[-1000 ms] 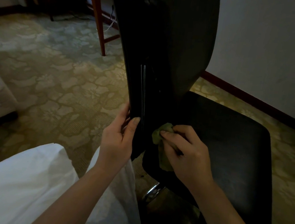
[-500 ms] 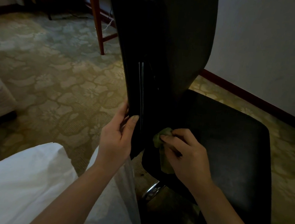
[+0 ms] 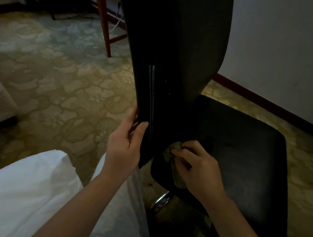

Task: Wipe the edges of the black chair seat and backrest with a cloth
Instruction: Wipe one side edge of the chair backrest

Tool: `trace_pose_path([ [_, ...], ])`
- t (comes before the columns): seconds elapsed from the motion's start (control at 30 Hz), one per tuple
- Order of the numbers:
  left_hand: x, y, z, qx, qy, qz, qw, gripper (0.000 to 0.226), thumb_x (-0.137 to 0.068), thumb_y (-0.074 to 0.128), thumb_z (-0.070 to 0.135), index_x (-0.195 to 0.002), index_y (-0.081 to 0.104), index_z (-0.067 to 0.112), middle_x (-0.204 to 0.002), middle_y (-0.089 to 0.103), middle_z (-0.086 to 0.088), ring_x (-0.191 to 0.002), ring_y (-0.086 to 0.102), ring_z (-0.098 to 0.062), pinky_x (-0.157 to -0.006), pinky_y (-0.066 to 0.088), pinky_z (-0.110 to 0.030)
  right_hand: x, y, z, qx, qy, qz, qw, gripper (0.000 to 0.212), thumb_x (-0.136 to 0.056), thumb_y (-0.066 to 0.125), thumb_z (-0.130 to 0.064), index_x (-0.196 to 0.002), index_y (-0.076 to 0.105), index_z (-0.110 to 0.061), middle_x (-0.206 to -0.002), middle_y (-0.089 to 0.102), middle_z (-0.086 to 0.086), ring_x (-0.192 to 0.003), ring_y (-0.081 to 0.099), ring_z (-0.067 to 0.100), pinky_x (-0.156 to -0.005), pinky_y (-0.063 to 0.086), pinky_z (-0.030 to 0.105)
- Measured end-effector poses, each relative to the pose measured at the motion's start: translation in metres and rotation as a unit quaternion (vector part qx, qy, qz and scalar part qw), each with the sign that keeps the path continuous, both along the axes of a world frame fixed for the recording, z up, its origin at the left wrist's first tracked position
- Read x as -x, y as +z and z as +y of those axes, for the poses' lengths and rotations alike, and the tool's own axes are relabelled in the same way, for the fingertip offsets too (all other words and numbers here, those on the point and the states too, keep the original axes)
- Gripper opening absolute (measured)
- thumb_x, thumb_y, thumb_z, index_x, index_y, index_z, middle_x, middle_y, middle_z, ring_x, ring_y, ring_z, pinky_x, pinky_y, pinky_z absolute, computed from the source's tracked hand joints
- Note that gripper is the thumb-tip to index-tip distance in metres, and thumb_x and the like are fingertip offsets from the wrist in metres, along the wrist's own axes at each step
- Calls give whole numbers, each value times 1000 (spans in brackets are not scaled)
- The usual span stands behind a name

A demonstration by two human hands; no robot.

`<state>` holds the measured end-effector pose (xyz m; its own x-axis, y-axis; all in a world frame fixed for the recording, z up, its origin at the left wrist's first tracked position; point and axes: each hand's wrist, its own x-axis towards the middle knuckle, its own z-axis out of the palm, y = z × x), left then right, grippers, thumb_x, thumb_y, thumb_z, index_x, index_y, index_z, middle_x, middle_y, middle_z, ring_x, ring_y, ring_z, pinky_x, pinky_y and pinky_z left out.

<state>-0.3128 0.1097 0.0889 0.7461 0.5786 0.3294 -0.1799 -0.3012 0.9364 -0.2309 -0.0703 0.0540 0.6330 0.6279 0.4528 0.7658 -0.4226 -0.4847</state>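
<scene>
The black chair's tall backrest (image 3: 175, 48) rises in the middle of the view, seen from its side and back. Its black seat (image 3: 241, 151) spreads to the right. My left hand (image 3: 124, 144) grips the lower rear edge of the backrest, thumb on the near face. My right hand (image 3: 197, 166) holds a crumpled green cloth (image 3: 171, 152) and presses it where the seat's back corner meets the backrest. Part of the cloth hangs below my palm over the seat's edge.
A chrome chair base (image 3: 162, 200) shows under the seat. My white-clad legs (image 3: 25, 197) fill the lower left. A wooden table leg (image 3: 104, 17) stands behind on the patterned carpet (image 3: 54, 79). A white wall with dark skirting (image 3: 270, 106) runs along the right.
My right hand with the cloth has slid slightly up and inward along the seat's back corner toward the backrest. My left hand keeps its grip.
</scene>
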Motion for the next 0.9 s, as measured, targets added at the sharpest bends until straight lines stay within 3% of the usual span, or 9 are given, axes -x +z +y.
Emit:
trace_pose_path([
  [0.13, 0, -1, 0, -3, 2, 3, 1000, 46, -101, 49, 10, -139, 39, 34, -116, 59, 44, -115, 56, 14, -93, 43, -6, 0, 17, 5, -52, 5, -37, 998, 23, -85, 74, -8, -107, 75, -15, -111, 62, 2, -87, 64, 11, -69, 55, 23],
  [0.27, 0, -3, 2, -1, 4, -2, 1000, 47, -101, 50, 12, -146, 42, 21, -122, 61, 31, -118, 57, 10, -95, 44, -9, -3, 30, 13, -75, 5, -57, 996, 20, -87, 72, -7, -106, 75, -12, -111, 62, 5, -87, 63, 13, -70, 53, 21],
  [0.43, 0, 0, 1, -4, 0, -3, 1000, 45, -101, 50, 12, -139, 42, 35, -118, 63, 34, -116, 59, 8, -93, 45, -9, -2, 5, 5, -25, 2, -22, 999, 21, -86, 72, -11, -105, 75, -16, -111, 61, -1, -86, 64, 10, -71, 52, 17],
  [0.57, 0, -3, 2, 1, 0, -7, 1000, 45, -101, 50, 8, -143, 42, 24, -124, 62, 22, -115, 60, 8, -93, 45, -8, 6, -11, -4, 14, -4, -2, 1000, 25, -84, 75, -9, -108, 75, -18, -109, 62, -3, -79, 65, 10, -65, 55, 22],
  [0.77, -1, -7, 4, 4, 1, 1, 1000, 47, -102, 50, 10, -148, 43, 12, -128, 63, 13, -117, 61, 3, -95, 47, -12, 3, 16, 8, -65, -7, -52, 997, 21, -86, 74, -8, -107, 75, -13, -109, 63, 5, -88, 65, 14, -71, 55, 23],
  [0.9, 0, -3, 3, 5, 3, 6, 1000, 46, -101, 50, 11, -146, 43, 22, -123, 64, 27, -117, 60, 6, -96, 46, -12, -1, 18, 12, -69, 0, -57, 996, 20, -85, 73, -7, -105, 75, -12, -109, 62, 6, -89, 64, 14, -71, 55, 24],
])
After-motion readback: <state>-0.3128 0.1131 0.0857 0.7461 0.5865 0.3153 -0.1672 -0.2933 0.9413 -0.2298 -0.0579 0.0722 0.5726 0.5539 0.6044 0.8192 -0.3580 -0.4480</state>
